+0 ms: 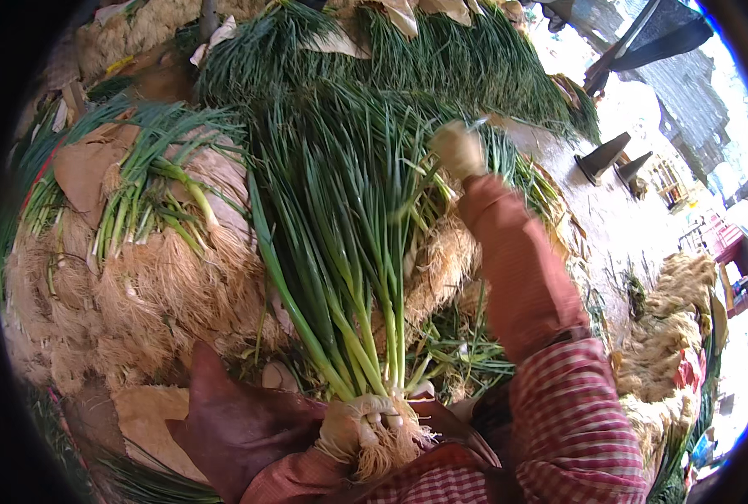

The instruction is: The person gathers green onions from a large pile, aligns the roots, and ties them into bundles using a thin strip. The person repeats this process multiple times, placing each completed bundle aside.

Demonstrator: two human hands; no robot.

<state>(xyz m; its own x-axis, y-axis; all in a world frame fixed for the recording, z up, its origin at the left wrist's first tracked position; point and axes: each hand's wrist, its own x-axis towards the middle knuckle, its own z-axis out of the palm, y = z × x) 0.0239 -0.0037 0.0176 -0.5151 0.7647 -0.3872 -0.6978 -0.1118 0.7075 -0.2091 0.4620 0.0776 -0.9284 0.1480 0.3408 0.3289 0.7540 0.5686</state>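
Note:
My left hand (341,428), in a pale glove, grips a bunch of green onions (330,252) close to its white bulbs. The bunch's roots (383,453) hang over my lap, and its long leaves fan away from me. Stretched out to the right of those leaves, my right hand (458,151) is gloved too and blurred by motion. Whether its fingers hold anything is unclear. A blurred pale green strip (417,195) shows just below it. Under that arm lie more onions with tangled roots (446,264).
Rooty green onions (160,271) are heaped at the left, with brown sheets (94,167) among them. Leafy bundles (412,57) line the far side. Loose leaf trimmings (468,353) litter the ground ahead. Traffic cones (604,157) and a root-covered pile (670,334) stand to the right.

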